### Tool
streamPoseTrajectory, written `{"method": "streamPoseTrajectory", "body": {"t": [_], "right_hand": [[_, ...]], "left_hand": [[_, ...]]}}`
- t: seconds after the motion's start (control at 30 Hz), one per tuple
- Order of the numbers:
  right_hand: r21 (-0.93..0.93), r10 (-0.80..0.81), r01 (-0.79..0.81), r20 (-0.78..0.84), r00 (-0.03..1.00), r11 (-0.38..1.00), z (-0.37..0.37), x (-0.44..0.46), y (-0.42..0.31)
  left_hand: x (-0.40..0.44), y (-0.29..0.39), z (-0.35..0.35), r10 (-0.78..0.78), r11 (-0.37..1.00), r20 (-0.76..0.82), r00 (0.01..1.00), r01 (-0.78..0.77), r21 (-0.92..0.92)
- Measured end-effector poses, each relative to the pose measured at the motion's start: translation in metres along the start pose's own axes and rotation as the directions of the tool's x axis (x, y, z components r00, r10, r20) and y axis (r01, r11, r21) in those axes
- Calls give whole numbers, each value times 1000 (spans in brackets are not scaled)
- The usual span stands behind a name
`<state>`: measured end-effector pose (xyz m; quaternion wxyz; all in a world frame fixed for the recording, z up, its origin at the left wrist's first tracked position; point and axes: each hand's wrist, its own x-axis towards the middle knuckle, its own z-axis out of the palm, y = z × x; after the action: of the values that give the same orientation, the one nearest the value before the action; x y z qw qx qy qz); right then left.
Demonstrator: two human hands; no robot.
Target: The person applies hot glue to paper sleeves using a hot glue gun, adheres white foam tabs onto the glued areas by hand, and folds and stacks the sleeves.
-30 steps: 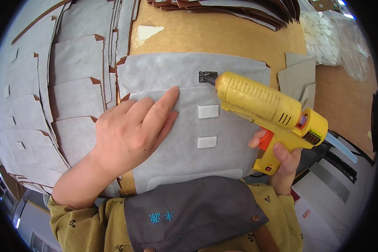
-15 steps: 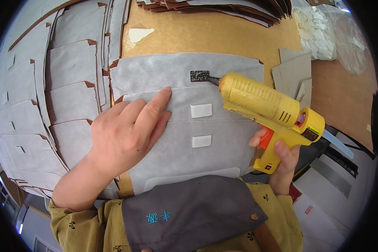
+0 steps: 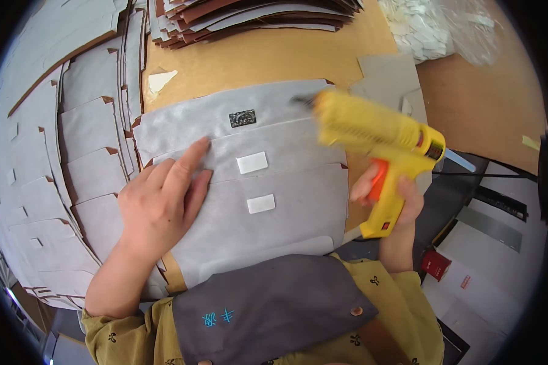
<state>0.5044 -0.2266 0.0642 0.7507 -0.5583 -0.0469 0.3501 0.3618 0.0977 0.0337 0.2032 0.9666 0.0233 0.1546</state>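
Note:
My right hand (image 3: 402,198) is wrapped around the handle of a yellow hot glue gun (image 3: 371,125), fingers at its orange trigger. The gun, slightly blurred, is held over the right side of a grey sheet (image 3: 292,201) with brown edges. Its dark nozzle points left, apart from a black rectangular patch (image 3: 243,118) that looks shiny and wet. Below that patch, two white rectangular pieces (image 3: 252,162) lie on the sheet, one under the other. My left hand (image 3: 161,198) rests palm down on the sheet's left part, index finger stretched out, holding nothing.
Overlapping rows of similar grey sheets (image 3: 88,131) cover the left side. A stack of brown-edged sheets (image 3: 256,18) lies at the back. Clear plastic bags of white pieces (image 3: 423,30) stand at the back right, near a grey board (image 3: 386,73). A torn white scrap (image 3: 162,80) lies on the tan table.
The glue gun's nozzle has come away from the black patch and moved to the right of it. My left hand keeps its place on the sheet. The whole view has shifted and tilted slightly.

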Motion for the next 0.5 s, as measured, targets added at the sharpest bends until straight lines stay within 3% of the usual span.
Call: {"method": "streamPoseTrajectory", "body": {"t": [0.07, 0.1, 0.13, 0.17, 0.2, 0.23, 0.27, 0.3, 0.33, 0.4, 0.43, 0.5], "right_hand": [[246, -78, 85, -38, 996, 966, -34, 1, 5], [380, -67, 60, 4, 998, 923, -50, 4, 0], [400, -49, 91, -113, 992, 912, -63, 6, -3], [372, -18, 70, -142, 990, 926, -81, 6, -6], [314, 14, 39, -164, 986, 949, -87, 4, -11], [305, 35, 48, -262, 964, 951, -90, 1, -13], [270, 85, 24, -383, 920, 963, -76, -1, -18], [228, 119, -3, -498, 859, 974, -66, -2, -23], [240, 122, -5, -475, 871, 971, -64, -4, -19], [-184, -25, -126, -650, 760, 975, -64, -9, -15], [-181, -26, -120, -646, 763, 976, -75, -13, -15], [-620, -128, -388, -623, 771, 682, -83, -19, -20]], "left_hand": [[-1, 1, -9, -68, 993, 31, 997, 70, -100], [-2, -2, -13, -75, 995, 43, 996, 78, -66], [-4, -4, -17, -209, 916, 97, 973, 230, -329], [-4, -7, -23, -326, 748, 173, 929, 366, -554], [-3, -6, -33, -369, 451, 332, 868, 479, -753], [-1, -4, -44, -397, 472, 329, 857, 498, -728], [1, 0, -54, -351, 38, 545, 761, 593, -804], [2, 5, -61, -207, -400, 701, 683, 594, -697], [-3, 11, -63, -193, -399, 707, 681, 604, -690], [-11, 22, -60, -186, -396, 733, 654, 633, -665], [-14, 29, -61, -191, -390, 730, 656, 632, -670], [-20, 41, -61, -173, -361, 747, 642, 664, -655]]}}
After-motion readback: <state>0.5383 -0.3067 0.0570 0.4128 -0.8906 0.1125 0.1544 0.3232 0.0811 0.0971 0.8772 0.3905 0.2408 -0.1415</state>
